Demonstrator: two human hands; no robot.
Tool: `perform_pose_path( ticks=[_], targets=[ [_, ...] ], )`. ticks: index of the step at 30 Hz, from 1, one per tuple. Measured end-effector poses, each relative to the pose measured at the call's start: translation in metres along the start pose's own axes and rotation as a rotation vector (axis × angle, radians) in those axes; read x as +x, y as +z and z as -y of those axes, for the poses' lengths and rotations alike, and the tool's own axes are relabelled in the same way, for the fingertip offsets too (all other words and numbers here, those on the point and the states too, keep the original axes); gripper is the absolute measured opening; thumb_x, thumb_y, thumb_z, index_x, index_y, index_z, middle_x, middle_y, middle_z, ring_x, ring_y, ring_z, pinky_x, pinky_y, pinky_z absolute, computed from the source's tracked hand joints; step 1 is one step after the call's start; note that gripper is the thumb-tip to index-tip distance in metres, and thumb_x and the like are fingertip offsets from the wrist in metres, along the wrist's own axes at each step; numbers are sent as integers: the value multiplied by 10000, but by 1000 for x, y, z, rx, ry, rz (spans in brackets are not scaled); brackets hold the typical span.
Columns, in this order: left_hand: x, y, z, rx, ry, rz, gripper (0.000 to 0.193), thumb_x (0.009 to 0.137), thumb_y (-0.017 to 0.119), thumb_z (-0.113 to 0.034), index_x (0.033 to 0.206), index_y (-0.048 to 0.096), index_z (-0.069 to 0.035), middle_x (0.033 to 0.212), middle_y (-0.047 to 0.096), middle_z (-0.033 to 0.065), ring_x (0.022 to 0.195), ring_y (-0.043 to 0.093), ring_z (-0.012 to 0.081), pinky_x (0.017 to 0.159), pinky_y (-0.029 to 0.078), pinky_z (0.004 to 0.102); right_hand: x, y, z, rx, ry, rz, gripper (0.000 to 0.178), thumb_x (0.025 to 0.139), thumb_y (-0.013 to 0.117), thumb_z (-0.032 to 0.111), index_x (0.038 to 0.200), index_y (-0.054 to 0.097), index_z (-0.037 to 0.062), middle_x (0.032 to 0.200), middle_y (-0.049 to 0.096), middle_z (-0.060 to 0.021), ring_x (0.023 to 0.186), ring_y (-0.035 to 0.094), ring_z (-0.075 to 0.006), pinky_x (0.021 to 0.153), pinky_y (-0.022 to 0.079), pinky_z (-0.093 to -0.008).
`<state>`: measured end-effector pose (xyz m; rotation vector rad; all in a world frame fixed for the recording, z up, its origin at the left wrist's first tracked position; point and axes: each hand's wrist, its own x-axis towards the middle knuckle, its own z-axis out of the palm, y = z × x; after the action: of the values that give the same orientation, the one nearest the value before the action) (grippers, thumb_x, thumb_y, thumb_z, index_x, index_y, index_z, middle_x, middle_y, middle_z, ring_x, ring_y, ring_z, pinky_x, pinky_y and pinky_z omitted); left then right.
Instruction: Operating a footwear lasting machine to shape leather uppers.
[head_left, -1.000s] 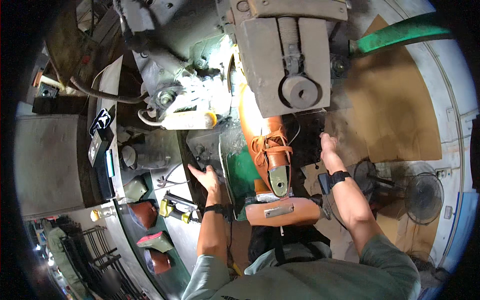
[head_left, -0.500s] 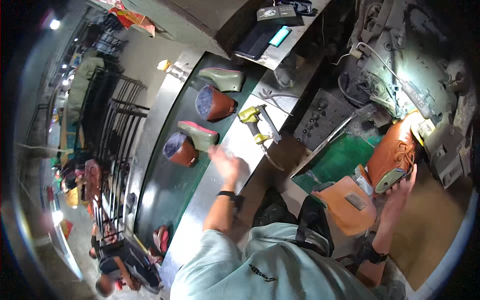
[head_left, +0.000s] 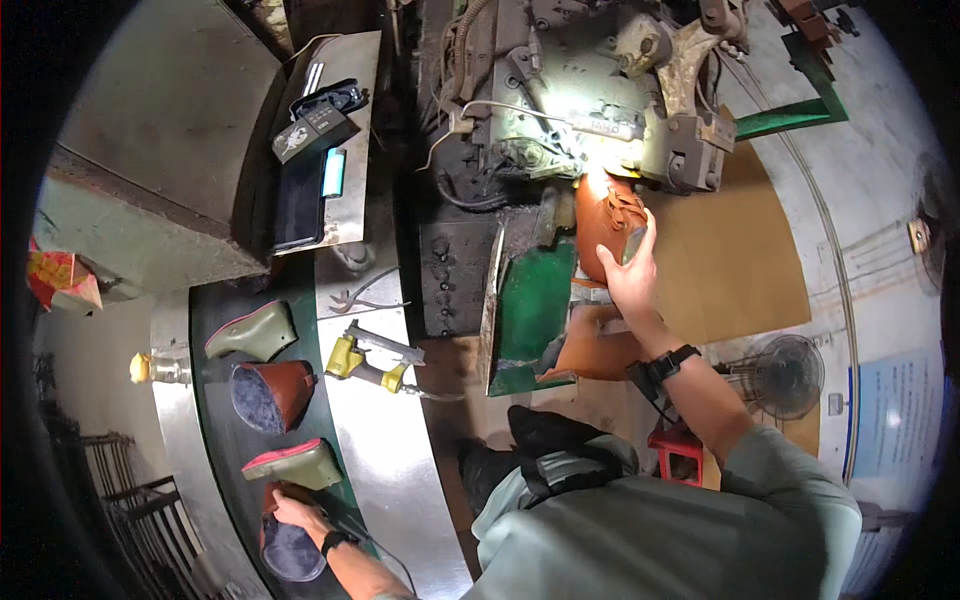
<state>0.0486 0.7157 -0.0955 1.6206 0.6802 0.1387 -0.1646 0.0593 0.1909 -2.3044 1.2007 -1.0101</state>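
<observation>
My right hand (head_left: 632,280) is wrapped round the end of a brown lace-up shoe (head_left: 597,225), thumb on one side and fingers on the other. The shoe's far end is up against a lit, grimy metal machine (head_left: 560,75), where glare hides the contact. On the dark green belt at lower left, my left hand (head_left: 298,508) closes on a brown fur-lined boot (head_left: 290,552) lying on its side. Its fingertips are partly hidden. Beside that hand lies an olive boot with a pink edge (head_left: 300,466). Further along are another brown fur-lined boot (head_left: 285,392) and another olive boot (head_left: 255,333).
A yellow staple gun (head_left: 362,362) and pliers (head_left: 362,292) lie on the metal ledge (head_left: 400,440). An orange-brown flap (head_left: 598,350) hangs by a green board (head_left: 535,310). A fan (head_left: 785,378) and red stool (head_left: 677,455) stand at right; a black box (head_left: 315,135) lies on the upper shelf.
The view has swung to the right. My left hand has gone from above the ledge down onto the nearer brown boot. My right hand stays at the shoe on the machine.
</observation>
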Motion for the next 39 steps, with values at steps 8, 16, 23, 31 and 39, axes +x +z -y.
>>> perform_pose_path(
  ticks=[8,16,23,31,39],
  targets=[
    [61,-10,6,315,-252,-99,568,872,785,-338,1141,671,148,1067,709,245,907,672,307,862,530,427,-1,27,3,-37,-12,7,989,811,821,204,1603,232,144,1398,569,-281,1280,559,-468,1073,463,-492],
    [-22,-38,-11,-74,-259,143,424,853,784,-200,1172,663,53,1105,695,148,912,679,274,854,568,427,2,27,-6,17,33,-9,989,798,816,200,1601,240,148,1397,578,-267,1244,588,-470,1011,506,-504],
    [-173,5,-13,870,760,633,588,696,827,-204,1235,662,-39,1240,660,153,1222,581,310,1072,445,403,2,15,1,-6,110,54,986,804,824,206,1596,236,195,1374,590,-273,1188,610,-486,960,530,-532],
    [-307,80,-131,1093,1164,812,276,761,682,-52,1029,735,-87,1104,686,156,1031,616,331,907,493,419,6,11,-11,-14,160,76,998,830,809,214,1609,190,286,1340,602,-282,1145,631,-494,937,530,-577],
    [-235,69,-142,1710,666,756,500,757,836,-509,896,757,-35,930,747,193,975,722,345,941,533,476,1,-12,-68,801,276,255,840,844,797,125,1559,356,91,1428,582,-137,1282,591,-292,1078,475,-420]
  ],
)
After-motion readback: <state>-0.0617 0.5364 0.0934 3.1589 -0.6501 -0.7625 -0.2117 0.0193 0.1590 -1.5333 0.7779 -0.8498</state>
